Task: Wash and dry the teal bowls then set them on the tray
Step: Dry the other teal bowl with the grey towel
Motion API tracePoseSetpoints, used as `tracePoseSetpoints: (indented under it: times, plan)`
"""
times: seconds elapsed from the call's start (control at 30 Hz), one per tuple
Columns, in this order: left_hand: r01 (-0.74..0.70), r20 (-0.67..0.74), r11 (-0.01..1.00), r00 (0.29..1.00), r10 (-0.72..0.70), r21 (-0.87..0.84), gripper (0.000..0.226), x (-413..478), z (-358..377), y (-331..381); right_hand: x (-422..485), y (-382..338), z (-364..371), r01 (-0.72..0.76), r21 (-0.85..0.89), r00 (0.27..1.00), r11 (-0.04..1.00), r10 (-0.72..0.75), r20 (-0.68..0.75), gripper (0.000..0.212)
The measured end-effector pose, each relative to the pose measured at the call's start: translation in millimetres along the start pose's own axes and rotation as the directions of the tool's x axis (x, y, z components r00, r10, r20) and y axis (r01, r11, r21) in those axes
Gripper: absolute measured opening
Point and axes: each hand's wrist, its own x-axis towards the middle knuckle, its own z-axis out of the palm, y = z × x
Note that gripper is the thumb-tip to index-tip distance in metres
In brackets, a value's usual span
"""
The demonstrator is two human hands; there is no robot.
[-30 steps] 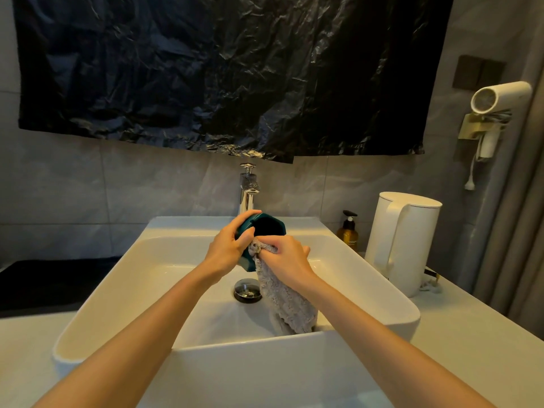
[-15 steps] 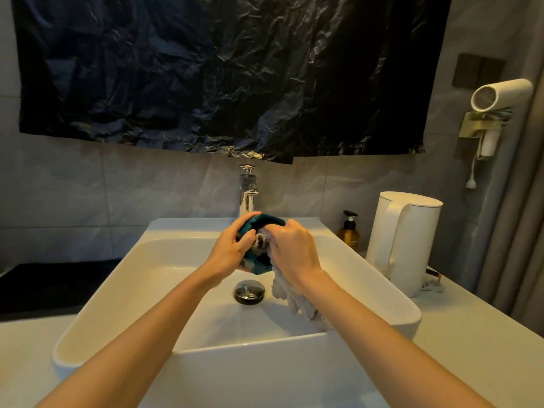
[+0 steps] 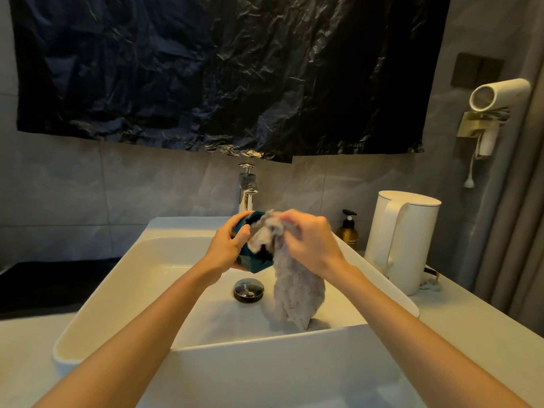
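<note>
Currently | our left hand [image 3: 226, 248] grips teal bowl [image 3: 253, 262] | our right hand [image 3: 312, 242] pinches grey cloth [image 3: 297, 293] | over sink [image 3: 141, 278]

place: home or hotel bathroom | evidence: white basin [image 3: 123, 278] with chrome tap [image 3: 248, 188]; wall-mounted hair dryer [image 3: 497, 95]; soap pump bottle [image 3: 348, 231]; grey wall tiles [image 3: 73, 184]

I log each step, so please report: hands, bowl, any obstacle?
Left hand grips bowl over sink. Right hand pinches cloth, bunched at bowl's mouth. No obstacle seen.
</note>
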Motion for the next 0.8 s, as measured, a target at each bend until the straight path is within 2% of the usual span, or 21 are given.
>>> tracePoseSetpoints:
  times: [0.07, 0.1, 0.13, 0.2, 0.27, 0.33, 0.37, 0.5, 0.6, 0.8]
  plan:
    - [0.007, -0.003, 1.000, 1.000, -0.007, 0.000, 0.034, 0.1, -0.9, -0.1, -1.1, -1.6, -11.0, -0.042, 0.110, 0.935, 0.993, 0.078, -0.345, 0.023]
    - [0.004, -0.005, 1.000, 1.000, -0.004, 0.014, 0.034, -0.4, -1.0, 0.1, 1.1, -2.7, -13.9, -0.064, 0.124, 0.891, 0.990, 0.112, -0.440, 0.024]
    - [0.000, -0.001, 1.000, 1.000, 0.000, 0.027, 0.033, -0.9, -0.5, 0.8, 4.4, -4.1, -15.5, -0.079, 0.113, 0.874, 0.990, 0.124, -0.471, 0.025]
    - [0.002, 0.018, 0.999, 1.000, -0.003, 0.032, 0.031, -2.3, 1.7, 2.5, 11.5, -6.1, -10.0, -0.061, 0.044, 0.924, 0.997, 0.073, -0.375, 0.033]
    - [0.016, 0.032, 0.999, 0.999, -0.017, 0.030, 0.025, -4.5, 4.3, 4.6, 14.9, -8.0, 2.2, 0.007, -0.060, 0.993, 0.998, -0.014, -0.116, 0.046]
    - [0.019, 0.042, 0.997, 0.999, -0.022, 0.068, 0.022, -5.9, 5.5, 5.4, 14.7, -6.8, 14.6, 0.071, -0.175, 0.992, 0.982, -0.051, 0.115, 0.051]
    - [0.015, 0.049, 0.995, 0.999, -0.019, 0.095, 0.023, -6.4, 5.8, 5.1, 15.5, -5.9, 17.2, 0.080, -0.226, 0.985, 0.971, -0.043, 0.167, 0.048]
    - [0.027, 0.093, 0.989, 0.995, -0.041, 0.147, 0.022, -7.7, 9.5, 6.4, 24.8, -2.6, 11.3, 0.075, -0.402, 0.989, 0.913, -0.016, 0.147, 0.027]
    - [0.053, 0.102, 0.989, 0.993, -0.067, 0.136, 0.022, -7.1, 13.2, 8.0, 26.3, -1.6, 7.4, 0.067, -0.464, 0.989, 0.883, 0.002, 0.146, 0.026]
    - [0.097, 0.059, 0.992, 0.993, -0.102, 0.086, 0.033, -6.2, 10.2, 4.8, 18.5, 7.2, 11.6, -0.171, -0.293, 0.977, 0.941, 0.201, 0.075, 0.023]
